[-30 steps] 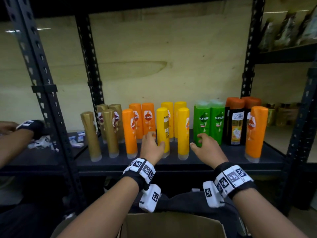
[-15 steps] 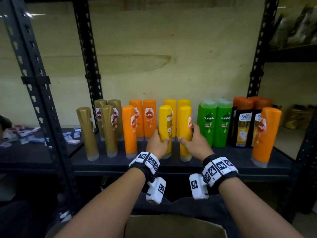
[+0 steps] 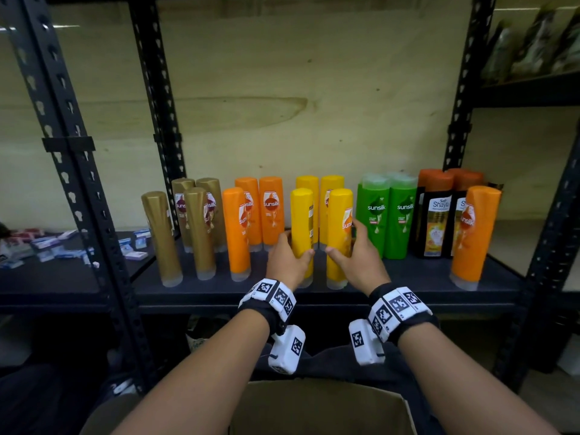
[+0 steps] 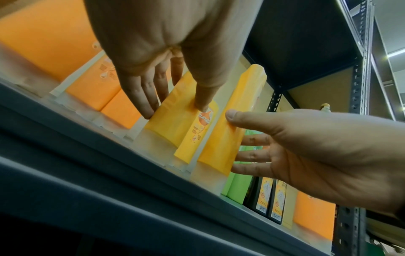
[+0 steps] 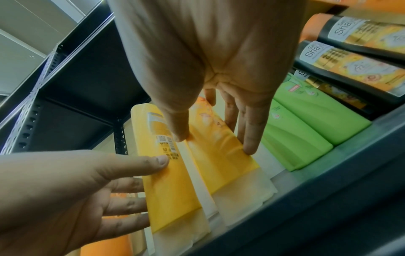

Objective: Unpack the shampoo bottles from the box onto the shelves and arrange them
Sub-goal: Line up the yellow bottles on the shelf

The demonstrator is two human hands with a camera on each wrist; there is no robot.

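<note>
Head view shows a dark shelf board in a black slotted-steel rack backed by pale plywood. Upright on it stand gold bottles, orange Sunsilk bottles, yellow ones, green Sunsilk bottles, black Shayla bottles and one more orange bottle near the right front edge. The left hand grasps the front-left yellow bottle, thumb and fingers on opposite sides; the right hand grasps the front-right yellow bottle likewise. Both bottles stand side by side near the shelf's front. An open cardboard box sits below, between the forearms. Small blue-and-white packets lie on the neighbouring shelf at left.
</note>
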